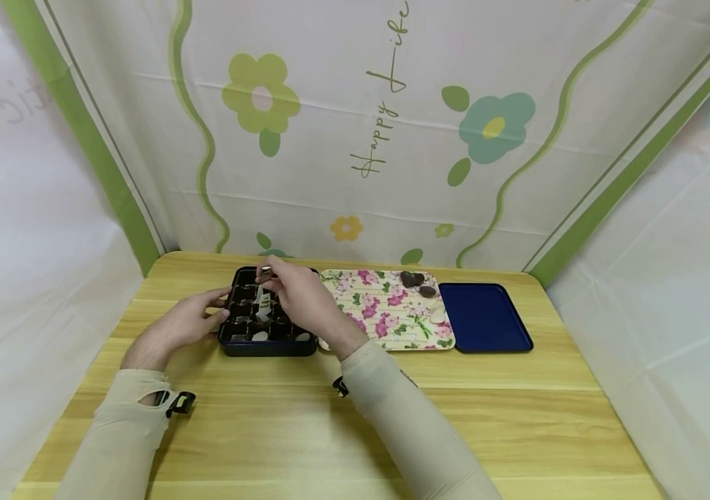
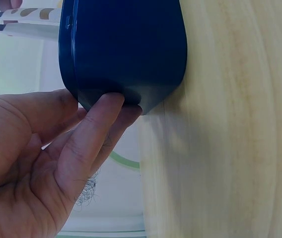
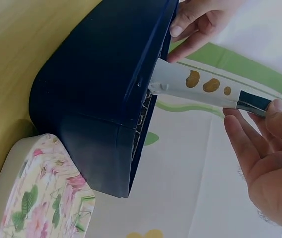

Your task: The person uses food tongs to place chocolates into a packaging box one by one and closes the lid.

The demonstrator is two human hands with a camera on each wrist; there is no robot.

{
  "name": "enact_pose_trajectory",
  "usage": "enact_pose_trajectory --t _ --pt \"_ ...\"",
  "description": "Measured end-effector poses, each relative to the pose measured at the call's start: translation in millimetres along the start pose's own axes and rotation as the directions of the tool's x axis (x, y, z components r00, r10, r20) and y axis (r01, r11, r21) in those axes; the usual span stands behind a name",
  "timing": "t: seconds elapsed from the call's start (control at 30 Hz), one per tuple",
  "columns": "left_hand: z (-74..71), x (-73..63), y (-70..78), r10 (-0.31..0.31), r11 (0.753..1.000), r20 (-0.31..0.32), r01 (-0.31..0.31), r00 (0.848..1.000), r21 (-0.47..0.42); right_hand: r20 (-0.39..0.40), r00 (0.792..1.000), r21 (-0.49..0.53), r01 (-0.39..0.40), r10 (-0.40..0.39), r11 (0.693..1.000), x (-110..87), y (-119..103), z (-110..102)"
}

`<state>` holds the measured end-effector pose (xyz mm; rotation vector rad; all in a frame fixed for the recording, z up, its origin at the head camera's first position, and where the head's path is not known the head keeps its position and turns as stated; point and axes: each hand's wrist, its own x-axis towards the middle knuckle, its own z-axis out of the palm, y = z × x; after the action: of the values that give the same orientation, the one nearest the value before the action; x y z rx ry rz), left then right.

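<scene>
A dark blue box [image 1: 270,348] with a black divided insert stands on the left of the table; pale pieces [image 1: 259,336] lie in some front compartments. My right hand [image 1: 305,295] pinches the dark upper end of white tongs with gold spots [image 3: 200,82]. The tongs point down into the box, and a small pale lump [image 3: 159,88] shows by their tips; whether they grip it I cannot tell. My left hand [image 1: 189,321] touches the box's left side with thumb and fingertips, its fingers mostly straight in the left wrist view.
A floral tray [image 1: 386,305] adjoins the box on its right, bearing several dark brown pieces [image 1: 412,279] and a cream piece [image 1: 438,317] near its right edge. Beyond it lies a dark blue lid [image 1: 486,317]. A printed curtain [image 1: 330,139] hangs behind the wooden table [image 1: 267,430].
</scene>
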<state>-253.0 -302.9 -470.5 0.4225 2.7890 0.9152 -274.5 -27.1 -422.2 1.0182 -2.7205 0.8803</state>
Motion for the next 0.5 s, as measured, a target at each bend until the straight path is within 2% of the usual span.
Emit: enact_pose_trajectory --t 0.5 --pt "-0.8 -0.4 1.3 -0.002 1.000 0.003 0.002 1.000 0.006 -0.075 0.997 -0.030 0.029 -0.032 0.999 -4.8 5.4 1.4"
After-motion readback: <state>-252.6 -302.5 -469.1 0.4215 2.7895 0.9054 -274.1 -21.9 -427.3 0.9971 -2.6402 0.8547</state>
